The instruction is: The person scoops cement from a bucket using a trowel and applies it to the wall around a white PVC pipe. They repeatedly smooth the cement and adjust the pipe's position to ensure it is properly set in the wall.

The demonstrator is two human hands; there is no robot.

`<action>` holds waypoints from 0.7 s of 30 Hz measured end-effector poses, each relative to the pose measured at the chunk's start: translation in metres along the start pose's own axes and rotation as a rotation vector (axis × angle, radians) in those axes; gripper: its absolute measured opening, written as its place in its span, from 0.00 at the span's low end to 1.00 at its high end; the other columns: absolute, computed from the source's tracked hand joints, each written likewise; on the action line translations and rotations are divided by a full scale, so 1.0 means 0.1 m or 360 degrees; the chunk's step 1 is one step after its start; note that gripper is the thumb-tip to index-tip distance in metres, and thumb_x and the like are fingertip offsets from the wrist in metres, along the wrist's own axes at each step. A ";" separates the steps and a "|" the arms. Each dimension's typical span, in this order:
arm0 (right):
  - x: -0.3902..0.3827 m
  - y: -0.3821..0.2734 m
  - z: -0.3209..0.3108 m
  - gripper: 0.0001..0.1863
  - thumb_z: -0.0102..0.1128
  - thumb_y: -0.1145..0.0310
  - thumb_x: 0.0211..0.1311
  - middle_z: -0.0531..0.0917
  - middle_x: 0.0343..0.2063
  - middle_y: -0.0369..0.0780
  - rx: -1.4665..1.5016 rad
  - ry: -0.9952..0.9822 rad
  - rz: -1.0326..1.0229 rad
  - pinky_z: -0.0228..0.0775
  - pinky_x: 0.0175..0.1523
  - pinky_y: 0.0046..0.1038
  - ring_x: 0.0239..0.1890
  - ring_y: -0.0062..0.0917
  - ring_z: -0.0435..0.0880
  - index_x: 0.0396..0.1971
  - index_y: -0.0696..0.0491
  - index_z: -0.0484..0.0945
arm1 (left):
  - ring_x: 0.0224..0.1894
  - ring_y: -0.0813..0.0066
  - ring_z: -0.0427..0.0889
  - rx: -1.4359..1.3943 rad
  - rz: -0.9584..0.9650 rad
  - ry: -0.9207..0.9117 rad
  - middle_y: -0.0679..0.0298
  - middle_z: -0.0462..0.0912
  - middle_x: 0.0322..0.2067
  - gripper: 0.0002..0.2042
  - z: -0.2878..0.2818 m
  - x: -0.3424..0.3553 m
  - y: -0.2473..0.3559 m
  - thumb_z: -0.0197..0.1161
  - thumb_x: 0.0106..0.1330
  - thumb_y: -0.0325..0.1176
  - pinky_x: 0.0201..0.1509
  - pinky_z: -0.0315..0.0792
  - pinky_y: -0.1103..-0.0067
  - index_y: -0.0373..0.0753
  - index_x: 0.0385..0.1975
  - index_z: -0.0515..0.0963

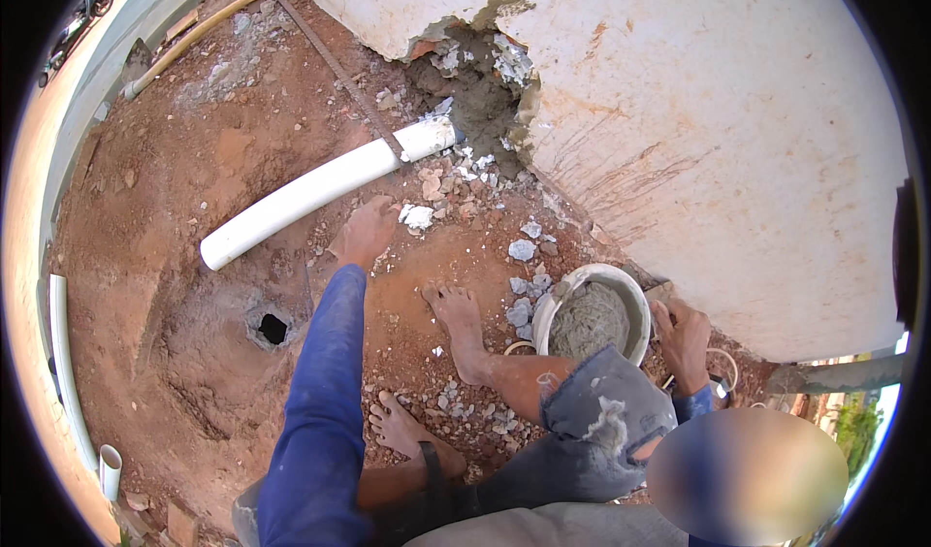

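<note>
- Head view: filling the hole [475,86] seems underway, probably needing mortar [589,322] next.
- Left of bucket [637,319]: left hand [367,232] (fingers unclear).
- Right of it: bent-fingered right hand [687,341], grip unclear.

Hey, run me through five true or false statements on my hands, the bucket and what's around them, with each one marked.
1. The bucket holds wet grey mortar. True.
2. The left hand is dipped in the mortar. False: it is low beside the white pipe.
3. The right hand is beside the bucket. True.
4. Both feet wear boots. False: they are bare.
5. One end of the white pipe lies at the broken gap in the wall. True.
</note>
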State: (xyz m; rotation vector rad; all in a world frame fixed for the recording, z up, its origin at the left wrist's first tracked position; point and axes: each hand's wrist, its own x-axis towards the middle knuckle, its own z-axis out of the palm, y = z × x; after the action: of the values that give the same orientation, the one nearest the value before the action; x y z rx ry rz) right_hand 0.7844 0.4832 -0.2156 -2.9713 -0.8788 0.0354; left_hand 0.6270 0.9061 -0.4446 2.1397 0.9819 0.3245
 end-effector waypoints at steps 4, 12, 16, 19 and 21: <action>-0.42 0.31 0.07 0.25 0.65 0.73 0.48 0.81 0.29 0.42 0.0444 0.0111 0.0009 0.71 0.35 0.33 0.27 0.33 0.80 0.51 0.52 0.74 | 0.48 0.57 0.80 -0.0386 0.0276 -0.0516 0.54 0.81 0.47 0.22 0.27 -0.68 0.78 0.55 0.65 0.54 0.53 0.71 0.69 0.40 0.42 0.81; -1.48 1.39 0.94 0.22 0.63 0.65 0.57 0.82 0.31 0.48 0.0428 0.0408 0.0743 0.71 0.39 0.38 0.31 0.39 0.82 0.52 0.51 0.71 | 0.41 0.54 0.82 -0.0517 0.0114 -0.1173 0.44 0.77 0.47 0.48 1.00 -1.65 1.80 0.57 0.51 0.71 0.52 0.73 0.68 0.30 0.59 0.64; -1.69 1.21 1.39 0.18 0.60 0.61 0.61 0.82 0.30 0.49 0.0766 0.0285 0.0754 0.72 0.39 0.38 0.33 0.41 0.82 0.47 0.54 0.71 | 0.49 0.42 0.77 -0.0356 0.0011 -0.0740 0.38 0.77 0.45 0.45 1.22 -1.84 1.79 0.64 0.51 0.64 0.53 0.70 0.61 0.27 0.55 0.63; -1.63 1.00 1.56 0.18 0.59 0.59 0.62 0.82 0.31 0.50 0.0848 -0.0009 0.0757 0.72 0.40 0.39 0.35 0.43 0.82 0.47 0.55 0.71 | 0.45 0.43 0.79 -0.0237 0.0059 -0.0588 0.39 0.79 0.40 0.35 1.35 -1.92 1.85 0.65 0.54 0.55 0.49 0.71 0.61 0.30 0.50 0.67; -1.61 1.26 2.02 0.18 0.59 0.59 0.62 0.82 0.31 0.51 0.0845 0.0076 0.0640 0.71 0.39 0.42 0.37 0.47 0.81 0.44 0.56 0.72 | 0.43 0.44 0.80 -0.0296 0.0136 -0.0551 0.41 0.80 0.38 0.31 1.36 -1.82 1.84 0.64 0.55 0.53 0.47 0.72 0.61 0.31 0.48 0.69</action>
State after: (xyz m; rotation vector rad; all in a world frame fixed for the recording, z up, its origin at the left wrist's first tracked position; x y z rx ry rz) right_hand 0.7108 0.2963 -0.4213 -2.5714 -0.2020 0.1787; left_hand 0.6725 0.6225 -0.3921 1.9848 0.6381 0.0771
